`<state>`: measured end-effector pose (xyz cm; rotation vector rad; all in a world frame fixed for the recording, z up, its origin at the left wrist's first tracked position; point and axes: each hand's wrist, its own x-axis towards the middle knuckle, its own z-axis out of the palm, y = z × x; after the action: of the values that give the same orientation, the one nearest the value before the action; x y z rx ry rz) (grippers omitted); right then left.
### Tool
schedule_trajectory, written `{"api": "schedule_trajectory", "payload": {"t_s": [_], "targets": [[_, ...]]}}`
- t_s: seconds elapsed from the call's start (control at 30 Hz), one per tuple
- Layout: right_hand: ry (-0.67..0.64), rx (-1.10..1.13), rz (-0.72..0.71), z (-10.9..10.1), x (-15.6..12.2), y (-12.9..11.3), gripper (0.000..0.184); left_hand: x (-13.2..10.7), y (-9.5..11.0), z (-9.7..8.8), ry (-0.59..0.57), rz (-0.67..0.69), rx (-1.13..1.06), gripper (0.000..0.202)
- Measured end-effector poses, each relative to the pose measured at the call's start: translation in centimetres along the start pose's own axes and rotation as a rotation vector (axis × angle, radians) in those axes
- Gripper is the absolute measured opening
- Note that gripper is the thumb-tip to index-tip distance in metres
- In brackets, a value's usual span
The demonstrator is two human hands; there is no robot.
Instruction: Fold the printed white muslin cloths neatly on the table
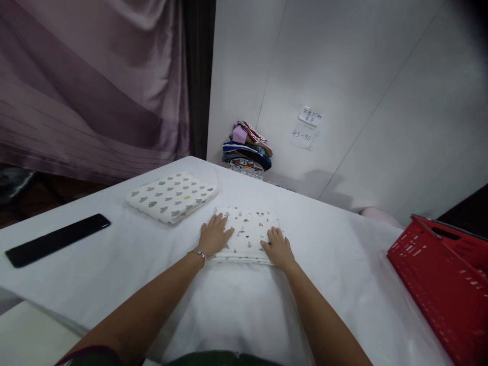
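A folded white cloth [247,235] with small printed figures lies flat on the white table in front of me. My left hand [214,237] rests on its left side, fingers stretched out and a bracelet at the wrist. On the right side of the same cloth lies my right hand [279,249], its fingers spread and flat. Neither hand grips the fabric. Farther left is another folded white cloth [173,195], printed with grey cloud-like and green shapes, apart from both hands.
A long black flat object [57,240] lies on the white table [152,259] at the left. The red plastic basket [438,284] stands at the right edge. Behind the table rises a stack of folded fabrics [247,150] by the wall, near handwritten paper notes [303,136]. A pinkish curtain [95,86] hangs left.
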<state>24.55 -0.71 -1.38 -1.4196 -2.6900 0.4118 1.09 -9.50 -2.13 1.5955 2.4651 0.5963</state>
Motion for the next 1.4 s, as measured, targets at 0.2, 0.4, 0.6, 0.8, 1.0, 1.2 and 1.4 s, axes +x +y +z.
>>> {"api": "schedule_trajectory", "payload": {"t_s": [0.2,0.4,0.6,0.8,1.0,1.2,1.4], "targets": [[0.119,0.269,-0.002,0.1,0.8,1.4,0.055,-0.5,-0.4,-1.2,0.103,-0.076,-0.139,0.048],[0.255,0.539,0.194,0.4,-0.1,4.5,0.058,-2.1,-2.0,-2.9,0.024,-0.214,-0.211,0.054],[0.232,0.408,0.165,0.4,-1.7,4.9,0.068,-3.5,-1.4,-3.9,-0.160,-0.307,-0.213,0.063],[0.259,0.399,0.168,1.1,-5.6,5.1,0.068,-3.5,-0.7,-3.6,-0.146,-0.257,-0.306,0.058],[0.351,0.386,0.147,2.6,-11.4,5.4,0.059,-3.6,-1.5,-3.4,-0.197,-0.141,-0.449,0.053],[0.418,0.244,0.042,0.6,-12.0,3.5,0.049,-5.5,-3.1,-4.2,-0.210,-0.154,-0.745,0.037],[0.321,0.306,-0.407,-0.4,-9.5,-2.8,0.029,-7.9,-4.5,-3.8,-0.201,-0.037,-0.865,0.044]]}}
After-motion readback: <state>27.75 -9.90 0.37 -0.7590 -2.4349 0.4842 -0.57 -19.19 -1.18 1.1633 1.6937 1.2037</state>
